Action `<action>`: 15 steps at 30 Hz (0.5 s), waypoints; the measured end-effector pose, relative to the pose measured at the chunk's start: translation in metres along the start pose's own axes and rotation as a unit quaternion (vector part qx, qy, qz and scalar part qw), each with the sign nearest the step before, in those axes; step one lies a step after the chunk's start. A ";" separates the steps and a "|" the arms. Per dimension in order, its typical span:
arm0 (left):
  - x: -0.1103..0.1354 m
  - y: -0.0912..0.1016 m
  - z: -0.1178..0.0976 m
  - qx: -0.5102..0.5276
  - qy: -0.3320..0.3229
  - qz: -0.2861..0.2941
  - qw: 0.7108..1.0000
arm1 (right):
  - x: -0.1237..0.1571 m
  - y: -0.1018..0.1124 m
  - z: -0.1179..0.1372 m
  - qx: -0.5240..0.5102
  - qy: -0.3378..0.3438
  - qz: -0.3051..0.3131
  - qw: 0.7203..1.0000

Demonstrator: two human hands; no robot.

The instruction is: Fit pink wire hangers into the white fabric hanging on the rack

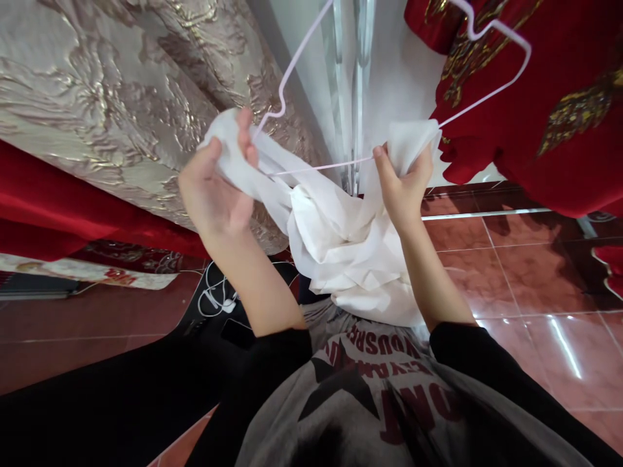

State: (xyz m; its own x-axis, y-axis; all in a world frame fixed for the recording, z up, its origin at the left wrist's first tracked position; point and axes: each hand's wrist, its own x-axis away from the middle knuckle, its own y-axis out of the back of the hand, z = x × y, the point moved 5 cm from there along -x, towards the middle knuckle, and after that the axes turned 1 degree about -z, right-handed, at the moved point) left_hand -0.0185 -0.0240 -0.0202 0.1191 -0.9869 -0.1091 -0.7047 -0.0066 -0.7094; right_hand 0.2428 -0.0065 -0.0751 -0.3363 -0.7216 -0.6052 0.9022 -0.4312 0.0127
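Note:
A long white sheer cloth (335,227) lies bunched in my lap, with its upper parts raised in both hands. My left hand (219,181) has its palm turned up and slightly blurred, the cloth running between its thumb and curled fingers. On the other side, my right hand (406,181) is closed on a fold of the cloth, thumb pointing up. A thin pale pink hanger (296,58) stands upright between the hands. Its bottom bar spans from the cloth at my left hand to my right thumb, and its right corner meets the fold there. The hanger's top is out of view.
Embossed beige-gold fabric (121,97) hangs at left, above red cloth (73,201). Red fabric with gold pattern (559,97) hangs at right. Behind is a white wall with metal rails (357,65). A white cable (214,295) rests on a black surface beside me, above red floor tiles (511,272).

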 end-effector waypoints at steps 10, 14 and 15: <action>-0.040 -0.048 0.018 -0.380 -0.058 0.034 0.922 | -0.003 0.009 0.004 0.012 0.014 -0.002 1.000; -0.050 -0.039 0.003 -0.327 -0.003 -0.013 0.945 | -0.002 0.008 0.012 0.008 0.022 0.041 0.999; -0.052 -0.037 0.000 -0.306 0.010 -0.031 0.951 | -0.002 0.009 0.012 0.005 0.007 0.051 0.999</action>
State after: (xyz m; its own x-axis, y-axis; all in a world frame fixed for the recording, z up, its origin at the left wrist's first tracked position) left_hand 0.0015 0.0272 0.0113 0.1638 -0.9845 -0.0622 -0.9730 -0.1508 -0.1747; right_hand 0.2484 -0.0152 -0.0642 -0.2393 -0.7549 -0.6106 0.9285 -0.3618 0.0834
